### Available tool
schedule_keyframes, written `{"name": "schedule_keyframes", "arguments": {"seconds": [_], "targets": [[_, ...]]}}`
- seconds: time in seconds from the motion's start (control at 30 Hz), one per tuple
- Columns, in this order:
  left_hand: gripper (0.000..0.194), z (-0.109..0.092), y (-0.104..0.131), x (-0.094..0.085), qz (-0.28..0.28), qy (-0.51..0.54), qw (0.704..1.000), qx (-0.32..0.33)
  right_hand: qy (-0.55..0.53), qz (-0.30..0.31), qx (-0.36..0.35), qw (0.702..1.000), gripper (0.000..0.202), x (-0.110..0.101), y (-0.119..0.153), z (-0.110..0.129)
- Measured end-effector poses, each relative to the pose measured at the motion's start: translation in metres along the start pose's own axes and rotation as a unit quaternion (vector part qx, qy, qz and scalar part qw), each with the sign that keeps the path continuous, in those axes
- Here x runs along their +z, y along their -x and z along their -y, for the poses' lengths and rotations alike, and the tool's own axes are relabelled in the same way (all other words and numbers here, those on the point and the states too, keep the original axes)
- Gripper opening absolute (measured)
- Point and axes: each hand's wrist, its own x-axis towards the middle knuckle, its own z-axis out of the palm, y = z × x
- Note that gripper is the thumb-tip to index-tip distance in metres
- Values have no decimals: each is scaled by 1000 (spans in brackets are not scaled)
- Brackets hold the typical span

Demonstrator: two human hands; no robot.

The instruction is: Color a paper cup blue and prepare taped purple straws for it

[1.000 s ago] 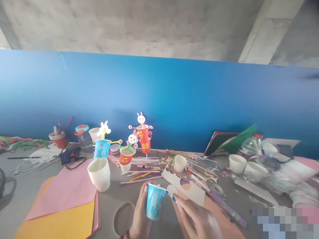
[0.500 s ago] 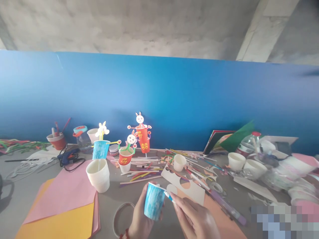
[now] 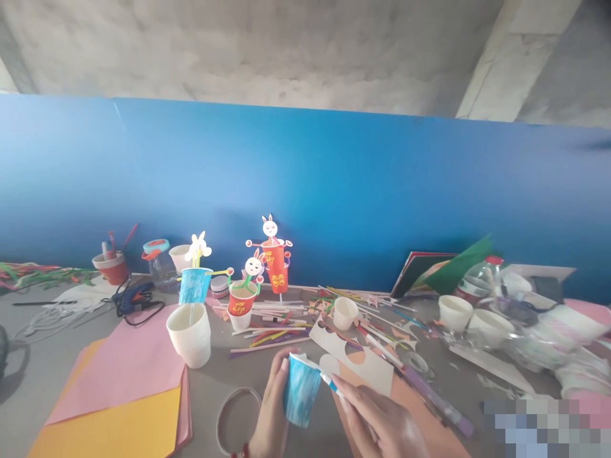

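Note:
My left hand (image 3: 271,407) is closed around a paper cup (image 3: 302,391) streaked with blue, tilted a little, at the bottom middle of the view. In my right hand (image 3: 382,416) is a slim white-and-blue marker (image 3: 328,381), pinched between thumb and fingers. Its tip end is at the cup's upper right edge; whether it touches cannot be made out. Left of my left wrist, a pale ring-shaped band (image 3: 237,416) lies on the table. Behind the cup are cut card sheets, among them a white one with round cut-outs (image 3: 363,356).
Pink paper (image 3: 119,369) and yellow paper (image 3: 119,432) lie at left, beside stacked white cups (image 3: 189,337). Rabbit-headed cup figures (image 3: 275,264) stand behind. A glue gun (image 3: 132,299) is at far left. Straws (image 3: 272,337) litter the middle; plastic wrappings (image 3: 539,337) pile up at right.
My left hand and the blue cup have shifted slightly right, with the cup turned a little. My right hand and the marker have moved slightly right and down along with it.

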Motion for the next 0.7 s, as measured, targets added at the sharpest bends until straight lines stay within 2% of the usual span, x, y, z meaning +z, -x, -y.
{"name": "schedule_keyframes", "arguments": {"seconds": [0.07,0.13,0.33,0.53,0.7], "targets": [[45,0,2,-3,-19,-89,994,68,11,4,4,1000,35,4,2,1],[47,2,4,-4,-25,-152,983,103,21,8,0,1000,37,7,3,1],[49,9,4,-7,-4,-255,954,155,47,29,1,998,38,8,2,4],[44,8,5,-8,45,-370,902,216,91,45,-12,995,39,12,-6,5],[39,7,7,-4,27,-385,892,236,110,60,3,992,40,10,-4,3]]}}
